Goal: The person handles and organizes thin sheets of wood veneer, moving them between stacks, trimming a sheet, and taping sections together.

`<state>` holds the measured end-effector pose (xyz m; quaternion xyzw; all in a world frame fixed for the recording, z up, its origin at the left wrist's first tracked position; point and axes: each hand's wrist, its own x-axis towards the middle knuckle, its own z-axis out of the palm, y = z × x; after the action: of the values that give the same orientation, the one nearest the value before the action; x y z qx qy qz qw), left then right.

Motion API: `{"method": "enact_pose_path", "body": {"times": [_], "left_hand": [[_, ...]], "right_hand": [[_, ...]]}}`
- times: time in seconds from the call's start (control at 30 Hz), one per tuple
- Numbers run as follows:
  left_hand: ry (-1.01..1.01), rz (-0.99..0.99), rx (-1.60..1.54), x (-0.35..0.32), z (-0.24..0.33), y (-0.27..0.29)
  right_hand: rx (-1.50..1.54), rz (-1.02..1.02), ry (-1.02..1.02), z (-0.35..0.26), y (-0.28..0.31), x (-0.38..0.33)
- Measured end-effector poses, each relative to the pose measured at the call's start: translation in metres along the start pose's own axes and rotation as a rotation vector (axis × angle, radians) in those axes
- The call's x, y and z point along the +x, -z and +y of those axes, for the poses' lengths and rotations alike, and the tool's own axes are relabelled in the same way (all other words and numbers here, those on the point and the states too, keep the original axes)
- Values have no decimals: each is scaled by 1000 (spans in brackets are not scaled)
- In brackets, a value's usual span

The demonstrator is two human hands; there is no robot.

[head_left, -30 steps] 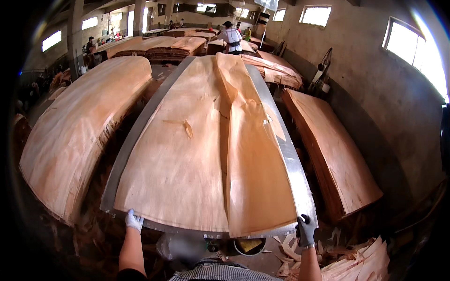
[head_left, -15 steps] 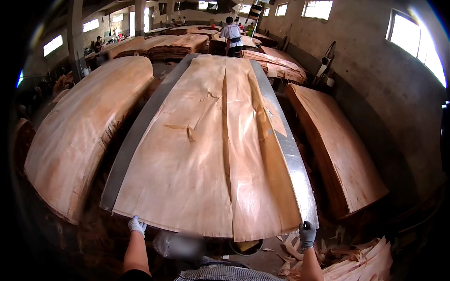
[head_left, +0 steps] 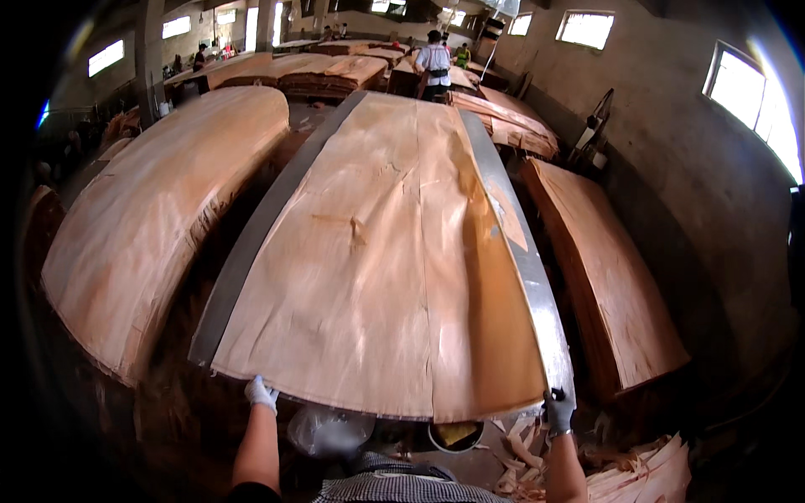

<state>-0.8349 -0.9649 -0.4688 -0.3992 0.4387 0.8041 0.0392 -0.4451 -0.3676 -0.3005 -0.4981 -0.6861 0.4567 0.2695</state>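
Two pale wood veneer sheets lie lengthwise on a table with bare metal edges (head_left: 547, 314). The wider left veneer sheet (head_left: 335, 293) is wrinkled, with a small tear near its middle. Beside it, the narrower right veneer sheet (head_left: 495, 335) has an amber-toned, rippled right side. Their long edges meet at a thin seam. My left hand (head_left: 262, 394), in a light glove, is closed on the left sheet's near edge, close to its corner. My right hand (head_left: 559, 412), in a grey glove with dark fingertips, pinches the near right corner of the right sheet; its fingers are partly hidden.
Tall veneer stacks stand to the left (head_left: 151, 226) and right (head_left: 616, 260) of the table. Below its near edge are a clear plastic bag (head_left: 329, 432), a dark bucket (head_left: 455, 436) and veneer scraps (head_left: 646, 474). A person (head_left: 434, 63) stands beyond the far end.
The raised, dark overlap line between the sheets has flattened into a thin seam, as the right sheet's surface has shifted and smoothed. Both hands stay at the near edge. The view has shifted slightly.
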Motion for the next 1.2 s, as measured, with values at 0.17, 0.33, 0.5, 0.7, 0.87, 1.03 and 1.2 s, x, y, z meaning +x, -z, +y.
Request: {"method": "enact_pose_path", "body": {"times": [0.17,0.33,0.5,0.7,0.87,1.03,1.2], "left_hand": [[53,2,148,-14,7,-6],[30,-67,328,-28,32,57],[-123,-85,417,-74,9,66],[-604,-499,756,-144,-80,-37],[-1179,-683,1498,-228,-163,-136],[-1130,-661,1944,-235,-189,-131],[-1078,-707,1991,-231,-178,-125]], "right_hand": [[36,33,-6,-2,11,6],[-913,44,187,93,81,-53],[-1153,-857,6,207,177,-127],[-851,-1131,6,138,123,-123],[-340,-277,-83,123,42,-74],[56,-107,39,129,0,-33],[202,-164,-169,103,41,-4]]}}
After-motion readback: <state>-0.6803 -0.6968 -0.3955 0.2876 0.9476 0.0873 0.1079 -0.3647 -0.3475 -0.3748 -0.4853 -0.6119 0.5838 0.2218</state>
